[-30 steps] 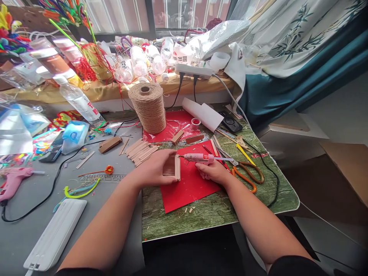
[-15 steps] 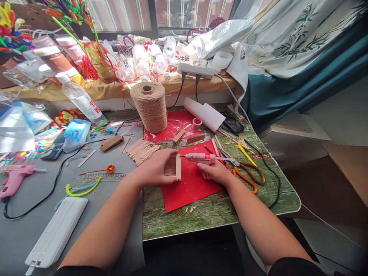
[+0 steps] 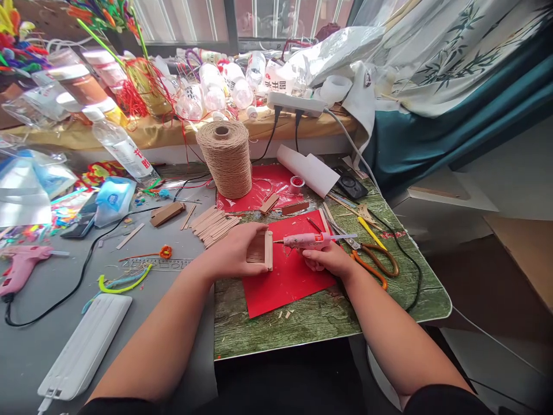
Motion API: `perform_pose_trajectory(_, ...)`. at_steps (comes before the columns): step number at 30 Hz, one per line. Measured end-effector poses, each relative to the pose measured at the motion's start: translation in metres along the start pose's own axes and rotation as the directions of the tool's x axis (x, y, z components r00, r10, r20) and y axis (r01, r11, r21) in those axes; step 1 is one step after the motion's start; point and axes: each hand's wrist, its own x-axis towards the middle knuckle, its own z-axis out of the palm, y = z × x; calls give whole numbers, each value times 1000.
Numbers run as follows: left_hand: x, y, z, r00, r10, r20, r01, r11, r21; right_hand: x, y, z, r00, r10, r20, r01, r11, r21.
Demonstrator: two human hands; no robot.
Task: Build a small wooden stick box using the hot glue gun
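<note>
My left hand (image 3: 235, 251) is closed around a small box made of wooden craft sticks (image 3: 268, 251), thumb below and fingers above. Its open side shows the inner stick walls. In my right hand (image 3: 326, 257) is a pink hot glue gun (image 3: 306, 240), a clear glue stick poking out of its back end. The nozzle points left at the box's right edge, a small gap apart from it. Under both hands lies a red sheet (image 3: 285, 291). A pile of loose craft sticks (image 3: 213, 226) rests just beyond my left hand.
Scissors with orange handles (image 3: 375, 262) and a yellow pen (image 3: 371, 232) lie right of my right hand. A twine spool (image 3: 224, 161) stands behind. A second pink glue gun (image 3: 21, 268) and a white power strip (image 3: 86, 349) lie at left. Bottles (image 3: 123, 147) crowd the back.
My right hand has drawn the glue gun slightly to the right, so its nozzle has come away from the box's edge. My left hand holds the box in the same place.
</note>
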Motion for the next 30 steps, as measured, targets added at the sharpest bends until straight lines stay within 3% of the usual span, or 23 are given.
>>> perform_pose_trajectory(4,0,-1,1,1000,0,3,0,1000,2,-2,2,-3,994,84,64,-81,995,-53)
perform_pose_trajectory(11,0,-2,1,1000,15,1,-15,1000,-17,-8,-8,-5,978,22,210,0,995,-102)
perform_pose_trajectory(30,2,-3,2,1000,7,0,-7,1000,-11,-5,-12,-3,966,21,259,3,996,-90)
